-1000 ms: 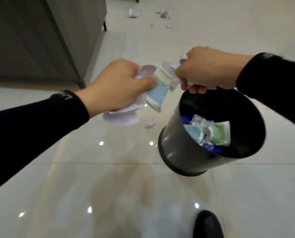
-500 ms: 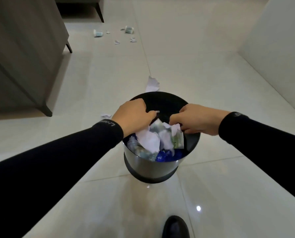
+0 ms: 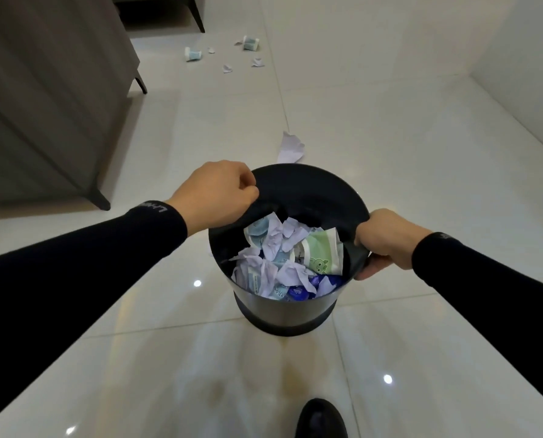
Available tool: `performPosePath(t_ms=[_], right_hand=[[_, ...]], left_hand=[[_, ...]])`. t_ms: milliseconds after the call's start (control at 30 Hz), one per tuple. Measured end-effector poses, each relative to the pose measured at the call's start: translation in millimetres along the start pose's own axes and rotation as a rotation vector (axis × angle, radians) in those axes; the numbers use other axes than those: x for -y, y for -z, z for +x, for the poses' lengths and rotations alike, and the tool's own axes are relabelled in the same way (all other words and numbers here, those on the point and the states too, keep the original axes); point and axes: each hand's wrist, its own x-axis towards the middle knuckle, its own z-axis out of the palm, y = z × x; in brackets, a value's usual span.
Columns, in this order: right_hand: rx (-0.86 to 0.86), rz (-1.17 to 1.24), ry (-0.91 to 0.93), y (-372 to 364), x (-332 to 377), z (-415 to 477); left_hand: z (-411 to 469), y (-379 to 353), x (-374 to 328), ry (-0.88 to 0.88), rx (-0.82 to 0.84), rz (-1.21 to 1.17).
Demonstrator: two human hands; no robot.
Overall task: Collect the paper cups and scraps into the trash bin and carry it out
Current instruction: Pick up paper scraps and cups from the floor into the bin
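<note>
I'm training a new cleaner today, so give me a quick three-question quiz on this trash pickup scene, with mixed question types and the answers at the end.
1. True or false: the trash bin is empty.
2. What does the right hand grip? A) the bin's rim B) the bin's base C) a cup lying on the tiles
3. Fill in: ___ paper cups lie on the floor far ahead.
Key: 1 false, crumpled paper lies inside. 2 A. 3 two.
</note>
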Motion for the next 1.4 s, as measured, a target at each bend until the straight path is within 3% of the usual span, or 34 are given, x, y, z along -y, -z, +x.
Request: performPosePath(t_ms=[200, 467, 833, 933, 1000, 1033, 1100, 1200, 1400], right_hand=[[-0.096, 0.077, 0.027, 55, -13, 12], [-0.271, 0.173, -0.066, 127, -19, 24], [-0.378, 0.176, -0.287, 125, -43, 27], [-0.71, -0.104, -0.144, 118, -27, 27], [-0.888, -0.181, 0.129, 106, 6, 22], [-0.892, -0.167, 0.262, 96, 26, 19], [-0.702, -0.088, 0.424, 68, 70, 19], [-0.294, -0.14, 0.431, 9, 129, 36], [-0.156, -0.234, 0.283, -65, 183, 92]], left_hand=[[37, 33, -9, 0.031, -0.104, -0.197], [85, 37, -34, -0.011, -0.003, -0.228], [146, 17, -15, -0.024, 0.028, -0.322], [163, 22, 11, 0.018, 0.054, -0.351], [177, 24, 30, 0.042, 0.075, -0.357], [184, 23, 40, 0.045, 0.102, -0.34], [197, 20, 57, 0.038, 0.196, -0.293], [215, 19, 75, 0.008, 0.285, -0.299], [226, 21, 118, 0.018, 0.231, -0.366]])
